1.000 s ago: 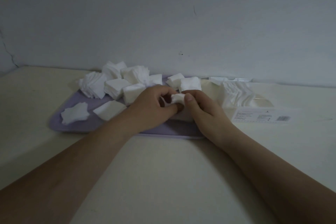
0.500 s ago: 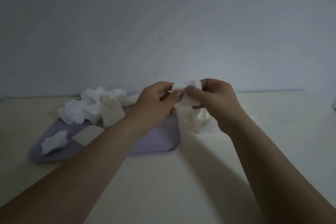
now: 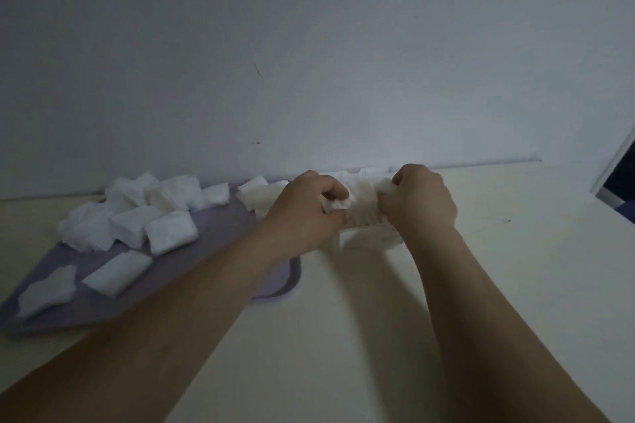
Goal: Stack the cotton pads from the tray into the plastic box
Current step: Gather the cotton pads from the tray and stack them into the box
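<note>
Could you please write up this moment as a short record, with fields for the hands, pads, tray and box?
left hand: grips one end of the held pads
right hand: grips the other end
plastic box: beside the tray's right edge, beneath both hands
tray: purple, many loose pads on it
pads inside box: cannot tell
lighting: dim

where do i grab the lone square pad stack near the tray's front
Pinch the stack across two opposite side edges, coming straight down from above. It lies flat on the tray with bare tray all around, so its sides look free.
</note>
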Available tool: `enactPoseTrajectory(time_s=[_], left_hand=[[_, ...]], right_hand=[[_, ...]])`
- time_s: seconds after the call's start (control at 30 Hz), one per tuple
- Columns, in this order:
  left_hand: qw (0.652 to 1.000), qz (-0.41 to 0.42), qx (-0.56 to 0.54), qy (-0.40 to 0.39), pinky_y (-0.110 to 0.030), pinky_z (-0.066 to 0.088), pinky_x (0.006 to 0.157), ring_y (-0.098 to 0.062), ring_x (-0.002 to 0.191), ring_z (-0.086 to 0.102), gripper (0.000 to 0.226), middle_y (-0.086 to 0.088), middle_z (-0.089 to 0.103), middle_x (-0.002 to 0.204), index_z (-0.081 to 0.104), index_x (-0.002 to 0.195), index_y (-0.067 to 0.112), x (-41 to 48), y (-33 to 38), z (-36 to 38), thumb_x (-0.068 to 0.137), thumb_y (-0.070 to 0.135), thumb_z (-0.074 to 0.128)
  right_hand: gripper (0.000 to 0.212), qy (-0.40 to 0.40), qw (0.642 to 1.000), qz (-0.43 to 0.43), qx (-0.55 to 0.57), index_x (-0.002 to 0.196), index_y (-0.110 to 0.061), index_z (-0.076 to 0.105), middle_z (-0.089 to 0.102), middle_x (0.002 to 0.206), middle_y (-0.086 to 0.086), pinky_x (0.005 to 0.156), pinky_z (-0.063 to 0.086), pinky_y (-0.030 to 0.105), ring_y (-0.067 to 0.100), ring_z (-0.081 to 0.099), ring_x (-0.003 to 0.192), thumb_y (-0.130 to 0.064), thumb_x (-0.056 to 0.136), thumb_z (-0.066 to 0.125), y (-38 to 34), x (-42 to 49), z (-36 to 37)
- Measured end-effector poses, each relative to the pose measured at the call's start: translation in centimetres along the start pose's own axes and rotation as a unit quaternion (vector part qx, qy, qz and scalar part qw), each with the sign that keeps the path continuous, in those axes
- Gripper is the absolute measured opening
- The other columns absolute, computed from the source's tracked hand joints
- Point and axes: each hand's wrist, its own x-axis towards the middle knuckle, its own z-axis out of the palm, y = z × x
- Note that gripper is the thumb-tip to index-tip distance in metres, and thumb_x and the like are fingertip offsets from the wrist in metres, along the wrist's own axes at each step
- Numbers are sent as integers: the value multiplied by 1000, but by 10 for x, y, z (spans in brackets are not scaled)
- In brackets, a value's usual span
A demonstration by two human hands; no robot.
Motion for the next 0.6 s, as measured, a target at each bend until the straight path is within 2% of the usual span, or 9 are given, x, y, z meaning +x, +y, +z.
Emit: enactPoseTrajectory(time_s=[0.03, 0.1, 0.17, 0.23, 0.33, 0.4, 0.43, 0.53, 0.6], left_hand=[[1000, 0, -1, 2, -18, 43, 71, -4, 75, 58, 16, 7, 60, 103, 69, 95, 33, 0, -1, 0, 83, 26, 79], [1000, -2, -6, 6, -17, 42, 68, -4, 73, 60, 17, 10, 58, 99, 67, 93, 36, -2, -2, 0, 84, 29, 79], [1000, -4, -9, 12, -15, 40, 65, -3, 69, 59, 16, 12, 56, 95, 66, 91, 38, -3, -2, 2, 84, 30, 78], [1000, -6, -13, 18, -12, 38, 63, -1, 65, 56, 14, 13, 56, 93, 67, 92, 37, -3, -3, 4, 85, 30, 78], [1000, 7, -12, 27, -20, 42, 69, -4, 67, 56, 11, 11, 59, 100, 70, 98, 33, -4, -6, 7, 88, 30, 74], [999, 27, 13, 41, -27, 46, 74, -9, 73, 56, 14, 8, 59, 105, 70, 104, 29, -6, -4, 9, 91, 33, 72], [998, 37, 33, 49, -29, 47, 76, -12, 76, 58, 18, 7, 58, 108, 70, 108, 27, -8, -4, 8, 92, 35, 70], [989, 57, 94, 99, -33, 51, 81, -19, 93, 62, 21, 5, 58, 116, 68, 113, 24, -7, -11, -5, 97, 34, 59], [980, 46, 152, 119, -39, 51, 89, -25, 107, 59, 26, 1, 60, 119, 69, 111, 20, -2, -27, -21, 95, 29, 51]], right_hand=[[5, -9, 1000, 2, 4, 80, -15, 60, 60, 82, 4, 58, 39, 27, 29, 58, 69, -20, 80, 59, -1, 0, 0], [21, -21, 999, -4, 27, 64, -13, 43, 47, 65, 2, 48, 27, 25, 23, 42, 53, -15, 78, 58, -3, 2, -5], [30, -42, 998, -20, 43, 62, -15, 31, 31, 57, 2, 46, 19, 24, 21, 28, 49, -9, 74, 57, -4, 1, -14], [26, -61, 996, -43, 55, 62, -14, 31, 25, 56, 2, 47, 17, 24, 21, 23, 52, -3, 70, 54, -5, 0, -19], [14, -59, 993, -72, 78, 57, -4, 42, 31, 58, 10, 50, 24, 29, 23, 29, 54, -1, 68, 50, -6, -2, -13], [15, -39, 993, -69, 84, 61, 3, 54, 43, 58, 18, 50, 32, 31, 28, 40, 52, -8, 72, 53, -4, -2, -8], [19, -29, 994, -68, 82, 61, 1, 56, 48, 58, 20, 50, 35, 31, 30, 46, 51, -12, 75, 55, -5, -3, -6], [31, 3, 995, -63, 77, 55, -10, 44, 43, 52, 7, 50, 32, 28, 28, 43, 50, -17, 84, 53, -4, -5, -4], [30, 29, 995, -66, 71, 61, -14, 52, 53, 61, 1, 56, 35, 27, 26, 52, 60, -22, 89, 52, -6, -6, -3]])
